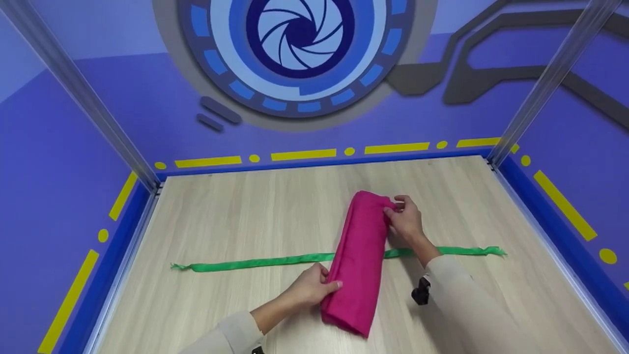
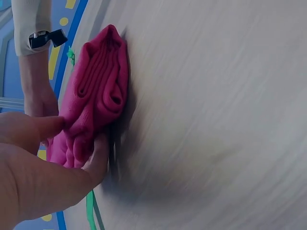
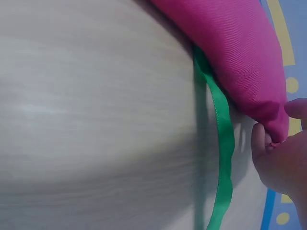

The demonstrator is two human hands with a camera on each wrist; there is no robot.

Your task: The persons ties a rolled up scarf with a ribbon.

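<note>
Head view: left hand point(image 1: 307, 287) pinches the near left edge of the folded pink cloth point(image 1: 361, 260), thumb on top; right hand point(image 1: 407, 219) pinches its far right corner. The cloth crosses over the green ribbon point(image 1: 265, 262), above the wooden table point(image 1: 236, 211); full contact unclear. Judged good practice: matched grip at both ends, layers snug, ribbon untwisted beneath.

The left hand point(image 2: 45, 172) pinches a folded pink cloth point(image 2: 93, 86), whose end shows stacked layers and a small curled loop. Behind it, the right hand point(image 2: 42, 103) is partly hidden, a black device point(image 2: 45, 39) at its pale sleeve point(image 2: 31, 21). Green ribbon point(image 2: 90, 211) shows below, on the wooden tabletop point(image 2: 206, 96).
</note>
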